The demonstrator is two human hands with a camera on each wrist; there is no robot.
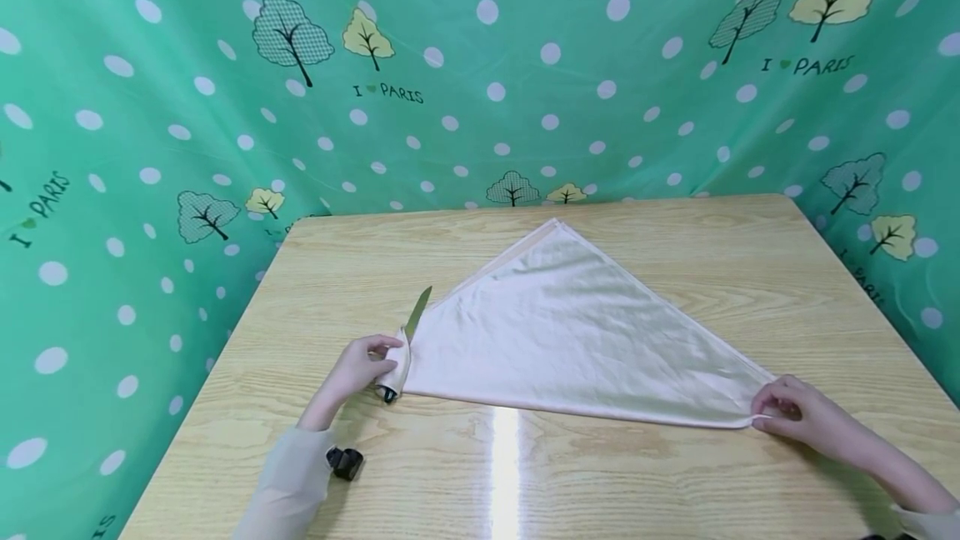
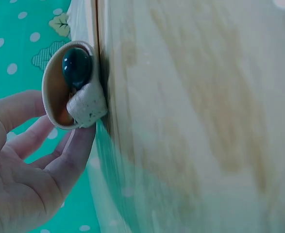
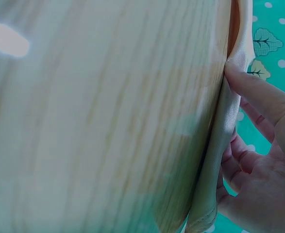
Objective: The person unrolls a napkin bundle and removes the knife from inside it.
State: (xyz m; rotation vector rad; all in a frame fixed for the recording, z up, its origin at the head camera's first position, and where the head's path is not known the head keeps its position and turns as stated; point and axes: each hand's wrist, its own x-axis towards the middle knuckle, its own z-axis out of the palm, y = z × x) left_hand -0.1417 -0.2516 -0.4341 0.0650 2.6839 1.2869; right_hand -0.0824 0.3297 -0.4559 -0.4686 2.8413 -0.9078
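Note:
A pale satin cloth (image 1: 540, 332) lies on the table folded into a triangle, its peak pointing away from me. Its left corner is rolled around a knife (image 1: 417, 315), whose olive-looking blade sticks out at the far end. The dark, glossy handle end (image 2: 77, 68) shows inside the roll in the left wrist view; the middle is hidden by cloth. My left hand (image 1: 363, 365) holds this roll between thumb and fingers. At the opposite corner, my right hand (image 1: 806, 417) pinches the cloth edge, thumb on the near side, as the right wrist view also shows.
The wood-grain table (image 1: 637, 482) carries a bright light reflection near its front middle. A green dotted curtain (image 1: 480, 90) hangs behind and at both sides. A small black device (image 1: 345, 463) sits at my left wrist.

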